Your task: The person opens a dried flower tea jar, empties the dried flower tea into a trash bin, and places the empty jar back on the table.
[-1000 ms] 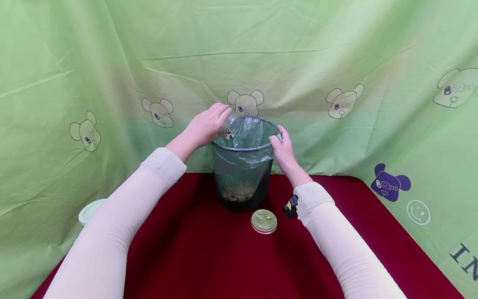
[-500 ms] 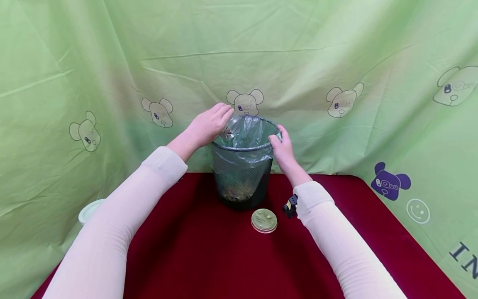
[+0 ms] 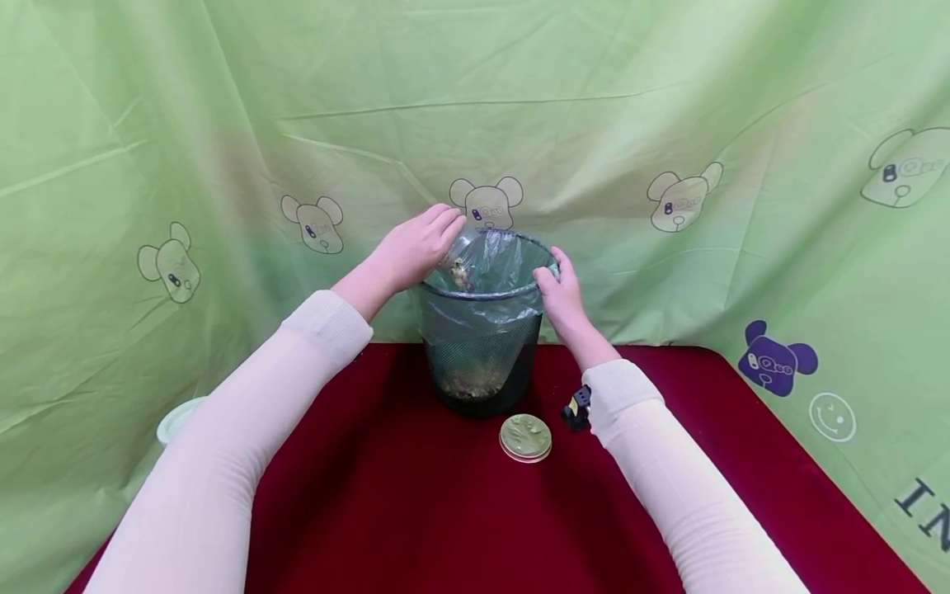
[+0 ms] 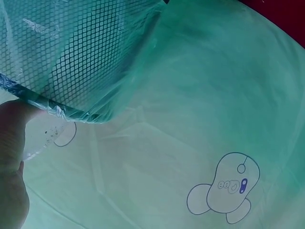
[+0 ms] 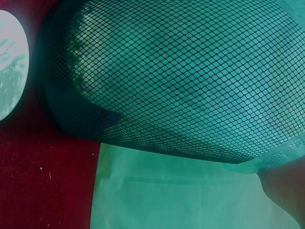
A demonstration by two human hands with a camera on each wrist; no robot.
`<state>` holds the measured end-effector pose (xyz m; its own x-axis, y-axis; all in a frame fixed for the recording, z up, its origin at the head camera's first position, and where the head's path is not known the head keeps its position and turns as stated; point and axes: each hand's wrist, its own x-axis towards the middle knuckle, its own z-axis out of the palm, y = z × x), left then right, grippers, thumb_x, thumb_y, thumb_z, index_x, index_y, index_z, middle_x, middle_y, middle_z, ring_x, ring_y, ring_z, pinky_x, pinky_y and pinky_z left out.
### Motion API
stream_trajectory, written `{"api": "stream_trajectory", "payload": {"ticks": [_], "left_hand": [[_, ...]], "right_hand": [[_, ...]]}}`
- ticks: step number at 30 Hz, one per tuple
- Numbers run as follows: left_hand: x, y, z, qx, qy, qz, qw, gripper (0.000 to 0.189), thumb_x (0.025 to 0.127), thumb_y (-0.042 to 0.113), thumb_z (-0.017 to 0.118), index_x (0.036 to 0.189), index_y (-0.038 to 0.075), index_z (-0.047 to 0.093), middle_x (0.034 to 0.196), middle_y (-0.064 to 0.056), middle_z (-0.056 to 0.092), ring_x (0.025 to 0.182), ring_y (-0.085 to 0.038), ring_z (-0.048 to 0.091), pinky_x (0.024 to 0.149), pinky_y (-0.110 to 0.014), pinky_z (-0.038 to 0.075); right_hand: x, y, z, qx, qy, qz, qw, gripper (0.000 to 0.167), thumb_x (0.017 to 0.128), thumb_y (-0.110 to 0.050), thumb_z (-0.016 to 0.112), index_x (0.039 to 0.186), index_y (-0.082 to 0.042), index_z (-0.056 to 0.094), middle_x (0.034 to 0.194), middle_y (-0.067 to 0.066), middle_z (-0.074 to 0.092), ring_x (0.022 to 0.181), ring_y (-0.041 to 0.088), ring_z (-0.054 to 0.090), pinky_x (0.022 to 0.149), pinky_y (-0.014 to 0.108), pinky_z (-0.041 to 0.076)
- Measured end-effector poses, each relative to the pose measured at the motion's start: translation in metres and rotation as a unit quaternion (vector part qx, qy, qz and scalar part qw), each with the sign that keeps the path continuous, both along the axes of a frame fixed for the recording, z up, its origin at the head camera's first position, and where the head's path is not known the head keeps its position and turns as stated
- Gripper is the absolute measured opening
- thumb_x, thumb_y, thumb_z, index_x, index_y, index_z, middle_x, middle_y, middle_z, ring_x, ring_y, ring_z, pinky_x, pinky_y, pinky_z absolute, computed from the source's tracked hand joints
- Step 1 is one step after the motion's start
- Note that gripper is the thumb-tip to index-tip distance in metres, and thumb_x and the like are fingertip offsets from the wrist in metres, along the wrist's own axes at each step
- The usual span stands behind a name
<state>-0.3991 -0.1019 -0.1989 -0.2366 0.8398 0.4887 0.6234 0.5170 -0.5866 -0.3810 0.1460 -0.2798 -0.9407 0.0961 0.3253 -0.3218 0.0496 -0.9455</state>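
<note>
Left hand (image 3: 414,249) grasping clear container (image 3: 467,244), probably light, slippery, best held round its wall; right hand (image 3: 564,299) clasping bin (image 3: 477,356) by rim

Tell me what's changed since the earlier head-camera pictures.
The dry crumbly bits now reach lower from the clear container, down into the bag-lined mesh wastebasket. Nothing was taken hold of or let go: the left hand holds the clear container, the right hand grips the wastebasket's edge, and the round lid lies where it was.
</note>
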Motion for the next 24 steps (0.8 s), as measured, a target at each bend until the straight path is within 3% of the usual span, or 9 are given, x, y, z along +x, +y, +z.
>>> {"api": "stream_trajectory", "payload": {"ticks": [11, 24], "left_hand": [[0.0010, 0.0000, 0.0029, -0.031, 0.034, 0.002, 0.9989, 0.043, 0.082, -0.023, 0.042, 0.124, -0.017, 0.050, 0.119, -0.029, 0.054, 0.113, -0.039, 0.050, 0.105, -0.038, 0.038], [0.0002, 0.0050, 0.0041, -0.059, 0.072, 0.010, 0.9956, 0.036, 0.094, -0.013, 0.042, 0.128, -0.014, 0.051, 0.126, -0.027, 0.054, 0.119, -0.036, 0.049, 0.106, -0.037, 0.037]], "right_hand": [[-0.0012, -0.0014, -0.0007, -0.011, 0.002, 0.000, 0.9999, 0.071, 0.089, -0.011, 0.050, 0.154, -0.007, 0.020, 0.144, 0.019, 0.036, 0.100, 0.018, 0.046, 0.095, 0.033, 0.043], [-0.0016, -0.0014, -0.0017, -0.005, 0.007, -0.007, 0.9999, 0.071, 0.090, -0.012, 0.050, 0.154, -0.006, 0.020, 0.146, 0.018, 0.034, 0.105, 0.020, 0.044, 0.097, 0.033, 0.041]]}}
